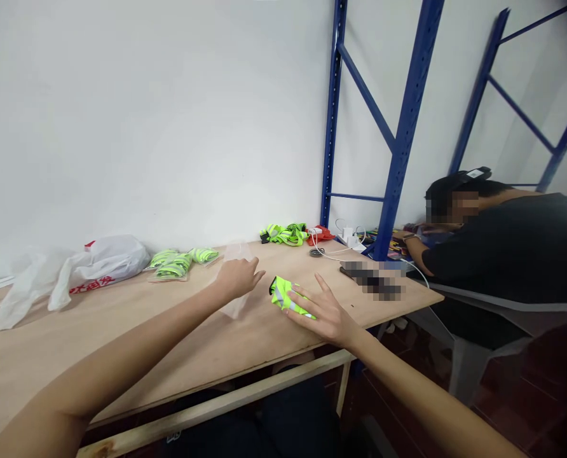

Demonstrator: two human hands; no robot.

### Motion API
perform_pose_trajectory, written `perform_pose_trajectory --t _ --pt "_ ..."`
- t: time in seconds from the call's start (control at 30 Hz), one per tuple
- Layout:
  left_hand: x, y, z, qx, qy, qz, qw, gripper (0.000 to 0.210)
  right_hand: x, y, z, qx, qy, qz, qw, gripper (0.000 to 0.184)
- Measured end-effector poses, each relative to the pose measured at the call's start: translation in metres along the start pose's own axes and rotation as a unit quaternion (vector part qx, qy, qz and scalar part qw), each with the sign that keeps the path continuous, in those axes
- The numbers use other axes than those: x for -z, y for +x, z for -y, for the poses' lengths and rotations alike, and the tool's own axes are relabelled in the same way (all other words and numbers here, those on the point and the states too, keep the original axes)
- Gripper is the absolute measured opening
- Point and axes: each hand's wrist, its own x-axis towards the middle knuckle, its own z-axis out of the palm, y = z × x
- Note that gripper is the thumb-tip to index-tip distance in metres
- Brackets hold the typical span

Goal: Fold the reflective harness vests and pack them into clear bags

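Observation:
Near the front right of the table, my right hand [328, 313] lies across a folded reflective strap [280, 292], fluorescent yellow-green with silvery bands and a black end. Its thumb and fingers span the bundle, while the little finger sticks out away from it. My left hand [238, 280] is over a clear plastic bag [236, 308] to the left of the bundle. The thumb and index finger of that hand are stretched apart; its other fingers are mostly hidden. Parts of the bag show above and below the hand.
Several bagged reflective straps [173, 266] lie at the back left, beside a white plastic bag [116, 257]. Loose reflective straps [286, 234] and a white cable [319, 245] are at the back right. A blue rack post [400, 152] rises near a seated person [512, 235].

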Motion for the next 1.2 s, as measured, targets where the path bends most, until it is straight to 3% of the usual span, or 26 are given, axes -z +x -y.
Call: perform_pose_trajectory --t 0.13,0.27,0.37,0.43,0.53,0.63,0.77,0.87,0.93,1.1,1.2 --pt "0.003 -0.012 0.023 -0.057 -0.114 0.033 0.991 0.056 -0.009 -0.009 -0.003 -0.049 0.035 -0.004 0.998 0.043" --pt "-0.003 -0.026 0.059 -0.152 -0.203 0.175 0.951 0.096 -0.02 -0.012 -0.003 -0.124 0.058 -0.049 0.989 0.044" --pt "-0.012 -0.04 0.069 -0.106 -0.202 0.279 0.933 0.107 -0.027 -0.01 0.0 -0.184 0.087 -0.081 0.976 0.046" --pt "-0.016 -0.047 0.07 -0.075 -0.211 0.298 0.928 0.105 -0.03 -0.008 0.002 -0.211 0.115 -0.091 0.966 0.044" --pt "-0.022 -0.05 0.066 -0.079 -0.22 0.24 0.942 0.113 -0.032 -0.005 0.006 -0.252 0.158 -0.09 0.951 0.04" --pt "-0.031 -0.042 0.056 -0.123 -0.213 0.173 0.954 0.126 -0.032 0.0 0.01 -0.29 0.181 -0.091 0.935 0.036" --pt "-0.04 -0.024 0.037 -0.168 -0.225 0.184 0.942 0.131 -0.031 0.007 0.014 -0.346 0.215 -0.128 0.905 0.034" --pt "-0.041 -0.019 0.032 -0.158 -0.24 0.199 0.937 0.125 -0.027 0.011 0.015 -0.428 0.283 -0.139 0.847 0.034" --pt "-0.04 -0.022 0.033 -0.161 -0.261 0.18 0.935 0.119 -0.023 0.012 0.014 -0.487 0.334 -0.131 0.797 0.037" --pt "-0.029 -0.049 0.033 -0.192 -0.3 0.083 0.931 0.105 -0.012 0.014 0.012 -0.565 0.45 -0.113 0.682 0.049" --pt "-0.022 -0.062 0.026 -0.215 -0.302 0.015 0.929 0.099 -0.008 0.017 0.015 -0.57 0.51 -0.095 0.637 0.053"
